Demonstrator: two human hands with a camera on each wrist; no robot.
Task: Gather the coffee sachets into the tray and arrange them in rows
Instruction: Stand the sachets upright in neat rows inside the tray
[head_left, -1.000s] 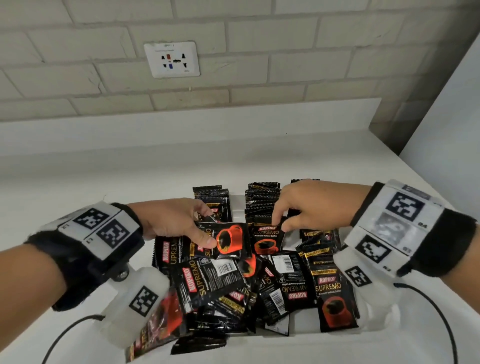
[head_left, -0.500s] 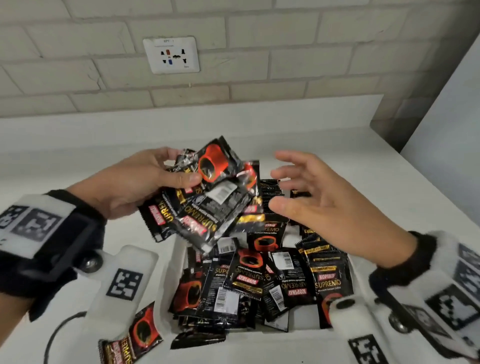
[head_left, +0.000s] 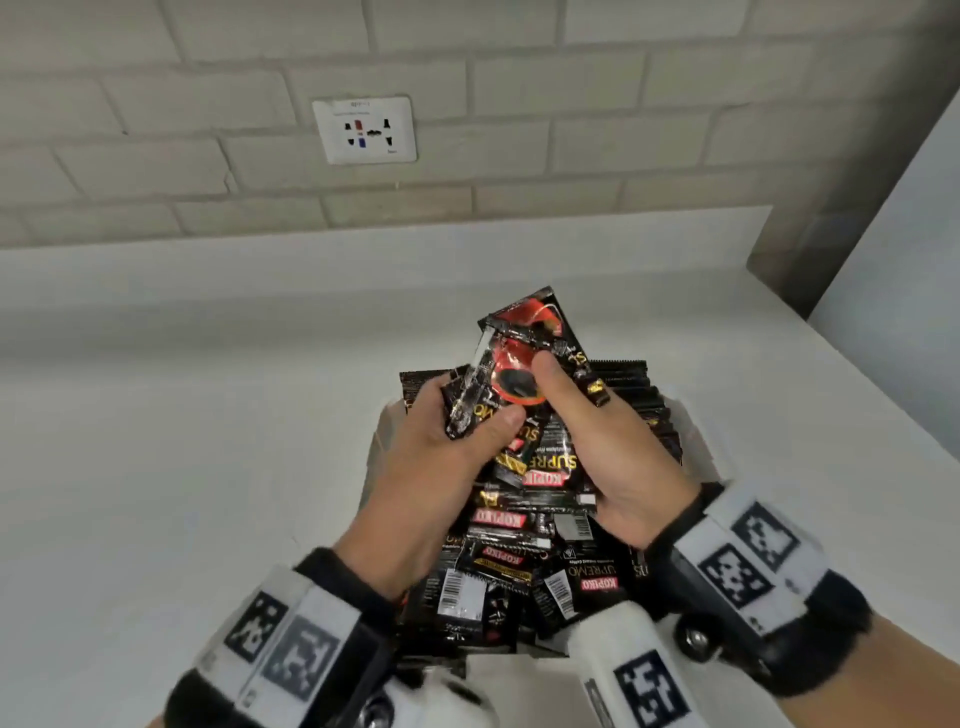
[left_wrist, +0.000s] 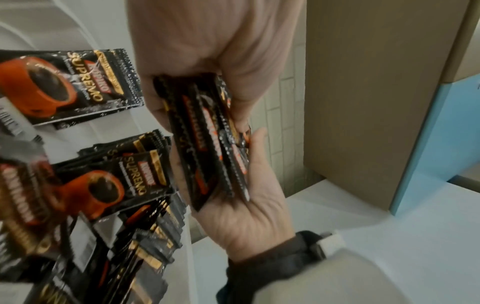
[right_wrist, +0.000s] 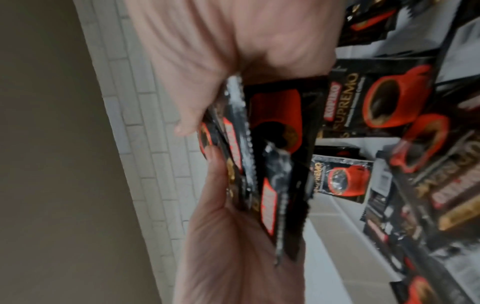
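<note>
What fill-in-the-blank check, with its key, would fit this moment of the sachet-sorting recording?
1. The bunch of sachets is held by ____ hands at once.
2. The left hand and the right hand hold the bunch above the white ____.
3. The wall socket is set in the ____ wall behind the counter.
4. Loose sachets in the tray lie in a ____ pile.

Missing words: both; tray; brick; jumbled
</note>
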